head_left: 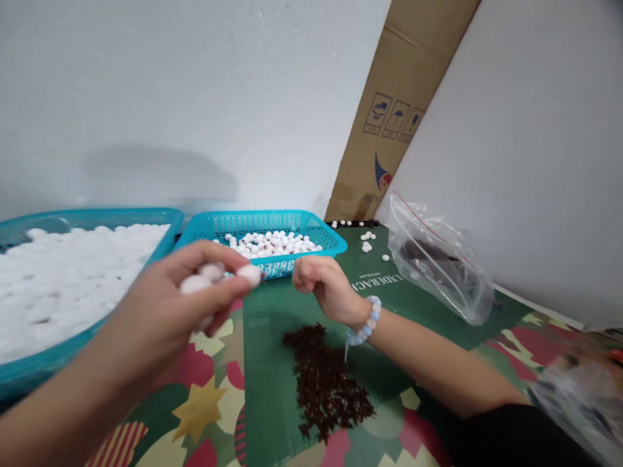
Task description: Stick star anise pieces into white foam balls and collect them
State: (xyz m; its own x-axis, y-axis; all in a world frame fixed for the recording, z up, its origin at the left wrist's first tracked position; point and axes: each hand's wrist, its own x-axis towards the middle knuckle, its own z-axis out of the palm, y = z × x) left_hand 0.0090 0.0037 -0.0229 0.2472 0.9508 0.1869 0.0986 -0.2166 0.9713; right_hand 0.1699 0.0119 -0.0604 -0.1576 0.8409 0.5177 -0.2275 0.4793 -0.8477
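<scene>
My left hand (170, 311) pinches a few white balls (214, 275) in its fingertips, near the small basket (265, 227). My right hand (321, 282) is curled shut beyond the dark pile (324, 383); whether it holds anything, I cannot tell.

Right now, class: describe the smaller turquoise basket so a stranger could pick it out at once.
Start at the white wall and drop to the patterned mat. Two turquoise containers sit there; take the smaller basket beside the leaning cardboard box. Unlike the big tray heaped with white balls, it has lattice walls and a thin layer of white beads.
</scene>
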